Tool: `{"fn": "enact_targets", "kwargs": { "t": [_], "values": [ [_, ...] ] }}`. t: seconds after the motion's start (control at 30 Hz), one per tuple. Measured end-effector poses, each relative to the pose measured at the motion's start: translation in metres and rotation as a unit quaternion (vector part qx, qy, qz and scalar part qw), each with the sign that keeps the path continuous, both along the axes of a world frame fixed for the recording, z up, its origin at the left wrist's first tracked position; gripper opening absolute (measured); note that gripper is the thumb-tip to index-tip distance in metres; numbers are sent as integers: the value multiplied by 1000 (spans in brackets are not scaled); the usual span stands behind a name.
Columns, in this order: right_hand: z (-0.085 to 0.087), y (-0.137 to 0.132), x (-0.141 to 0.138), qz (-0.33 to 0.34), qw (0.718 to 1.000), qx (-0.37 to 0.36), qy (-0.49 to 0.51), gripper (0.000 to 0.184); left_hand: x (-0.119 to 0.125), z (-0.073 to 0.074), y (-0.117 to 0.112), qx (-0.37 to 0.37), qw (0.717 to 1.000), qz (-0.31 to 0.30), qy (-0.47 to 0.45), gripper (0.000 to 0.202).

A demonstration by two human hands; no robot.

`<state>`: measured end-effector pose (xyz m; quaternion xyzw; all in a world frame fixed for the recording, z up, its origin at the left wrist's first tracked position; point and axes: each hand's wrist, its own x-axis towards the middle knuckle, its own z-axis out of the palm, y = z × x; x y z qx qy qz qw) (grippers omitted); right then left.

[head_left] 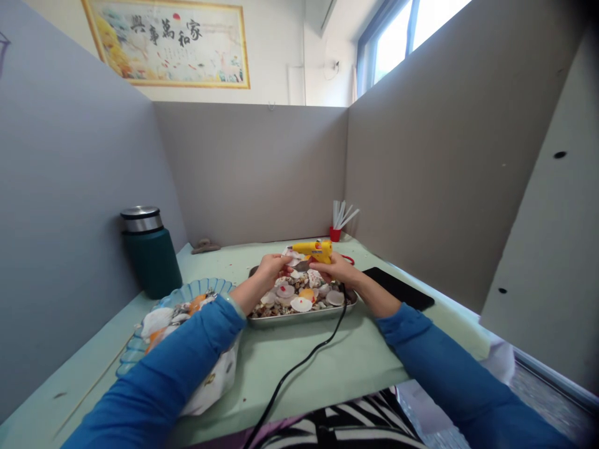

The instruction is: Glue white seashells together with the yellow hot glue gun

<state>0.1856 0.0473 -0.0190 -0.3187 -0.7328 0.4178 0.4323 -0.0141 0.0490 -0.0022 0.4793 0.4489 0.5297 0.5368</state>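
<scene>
In my right hand [337, 269] is a yellow hot glue gun [321, 251], its nozzle pointing left and its black cord trailing down toward me. My left hand [274, 268] is pinched closed near the nozzle, on what looks like a pale shell [291, 253] with reddish marks; its outline is partly hidden by the fingers. Below both hands sits a metal tray [299, 318] filled with small shells and pebbles. Larger flat shells lie on top, among them a white shell [301, 304] and an orange shell [307, 294], some with red spots.
On the left, a blue scalloped dish [125, 355] holds shells, partly behind my left sleeve. A dark green flask [152, 259] stands behind it. A red cup [335, 234] with white sticks is at the back right; a black flat panel [397, 288] lies right. Grey partitions [253, 168] enclose the table.
</scene>
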Motion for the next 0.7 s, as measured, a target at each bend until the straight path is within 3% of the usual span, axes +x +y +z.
{"fn": "enact_targets", "kwargs": {
  "t": [0.23,0.57,0.7],
  "values": [
    [0,-1,0,7,1000,-7,4,27,3,4,-4,-15,1000,1,-12,9],
    [0,0,-2,-19,999,-2,-44,25,1,-2,0,-46,998,-52,9,4],
    [0,1,-2,-36,998,2,-44,24,2,-4,2,-46,998,-34,11,6]
  ]
}}
